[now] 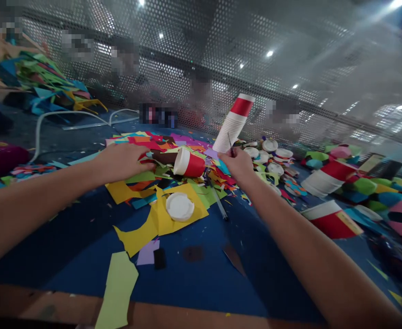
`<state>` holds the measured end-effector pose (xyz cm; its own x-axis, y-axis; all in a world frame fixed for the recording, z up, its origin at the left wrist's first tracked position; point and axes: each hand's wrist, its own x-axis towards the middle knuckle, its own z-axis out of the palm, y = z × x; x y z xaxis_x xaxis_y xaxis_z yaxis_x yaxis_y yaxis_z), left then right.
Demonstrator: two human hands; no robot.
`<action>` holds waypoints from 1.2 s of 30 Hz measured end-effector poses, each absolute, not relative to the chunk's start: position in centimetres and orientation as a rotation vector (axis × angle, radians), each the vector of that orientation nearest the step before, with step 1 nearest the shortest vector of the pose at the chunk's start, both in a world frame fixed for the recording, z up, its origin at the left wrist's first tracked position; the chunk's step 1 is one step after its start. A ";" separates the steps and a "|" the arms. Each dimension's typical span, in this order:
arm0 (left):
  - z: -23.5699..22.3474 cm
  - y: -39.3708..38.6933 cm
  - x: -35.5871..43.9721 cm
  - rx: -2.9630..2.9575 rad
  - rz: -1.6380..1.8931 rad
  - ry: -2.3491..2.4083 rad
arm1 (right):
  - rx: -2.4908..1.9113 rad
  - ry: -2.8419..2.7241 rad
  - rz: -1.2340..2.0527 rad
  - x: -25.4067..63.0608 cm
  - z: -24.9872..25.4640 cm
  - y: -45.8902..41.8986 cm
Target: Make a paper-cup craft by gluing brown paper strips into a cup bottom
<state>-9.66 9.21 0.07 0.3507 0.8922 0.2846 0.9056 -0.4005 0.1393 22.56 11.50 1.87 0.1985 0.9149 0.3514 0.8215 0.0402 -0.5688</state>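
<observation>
L hand (127, 160): ctr-left of frame, part-open over scraps (146, 141); grip, if any, can't be told. R hand (237, 163): right of ctr, pinched shut on thin dark tool (230, 142). Cup (194, 164): ctr, on its side, btwn hands. Lid (180, 206): below cup, on yellow paper (165, 224).

From my end of the feed, this reads as a paper-craft workspace. I see a blue tabletop (201, 288) strewn with coloured paper scraps (139, 187), a tall stack of paper cups (233, 123) with red and white sides, and a cluster of white lids (270, 145). A pen (218, 201) lies among the cuttings. Behind it all runs a perforated metal screen (173, 59) dotted with bright lights, which makes me think of a public hall or classroom, though the blur there keeps me from telling which.
</observation>
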 end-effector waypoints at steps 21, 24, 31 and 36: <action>3.7 10.8 -9.6 -2.539 -1.425 -2.294 | -1.586 -1.573 0.325 24.5 1.7 10.9; 4.9 10.3 -10.1 -2.456 -1.763 -2.332 | -1.595 -1.548 0.345 24.9 1.5 11.3; 5.8 9.4 -9.9 -2.550 -1.941 -2.379 | -1.567 -1.545 0.338 24.9 1.9 11.6; 5.2 8.7 -9.0 -2.652 -1.825 -2.427 | -1.559 -1.579 0.319 24.5 2.0 11.4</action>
<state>-8.99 8.70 5.20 0.0756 0.9970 0.0177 0.2935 -0.0392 0.9551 24.50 11.40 1.96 0.1625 0.9058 0.3912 0.6827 0.1830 -0.7074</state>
